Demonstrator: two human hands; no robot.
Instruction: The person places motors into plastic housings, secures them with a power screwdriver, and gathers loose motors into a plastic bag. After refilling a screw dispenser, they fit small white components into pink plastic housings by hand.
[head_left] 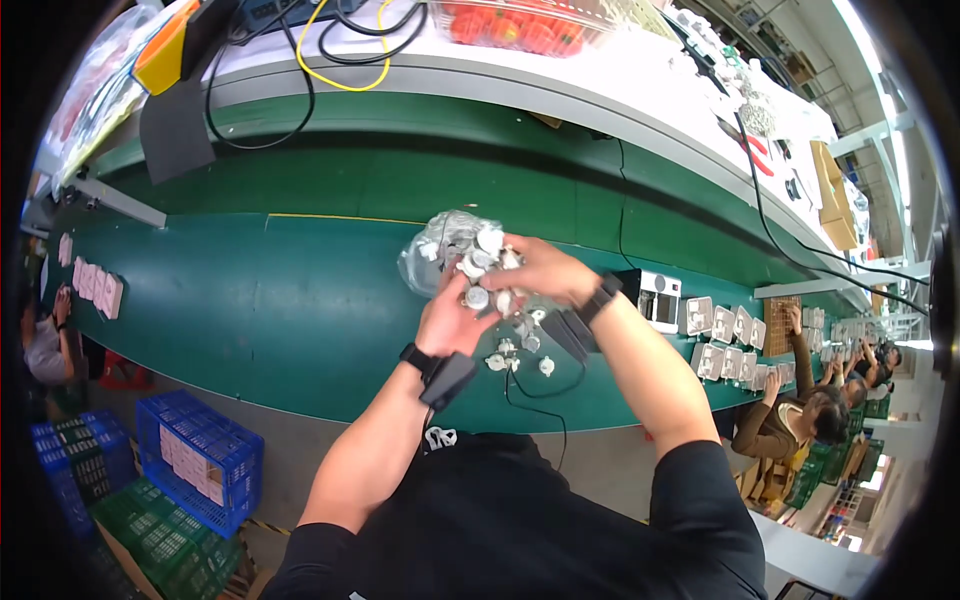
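Over the green bench, both my hands are close together among a cluster of small white round parts (pixel 477 297) with silvery centres. My left hand (pixel 452 322) is curled under them, its palm upward. My right hand (pixel 545 270) comes from the right, its fingers closed over more of the parts; its fingertips are partly hidden. A clear plastic bag (pixel 422 262) lies crumpled just beyond my hands, with some white parts in or against it. Below my hands, several loose white parts (pixel 505 352) are on the bench, a single white part (pixel 546 367) slightly apart.
The green bench (pixel 300 310) runs left and right. A white-and-black device (pixel 658 300) and rows of pale trays (pixel 710 360) stand to the right, with co-workers beyond. A black cable (pixel 540 408) crosses the near edge. Blue crates (pixel 200 455) stand on the floor at left.
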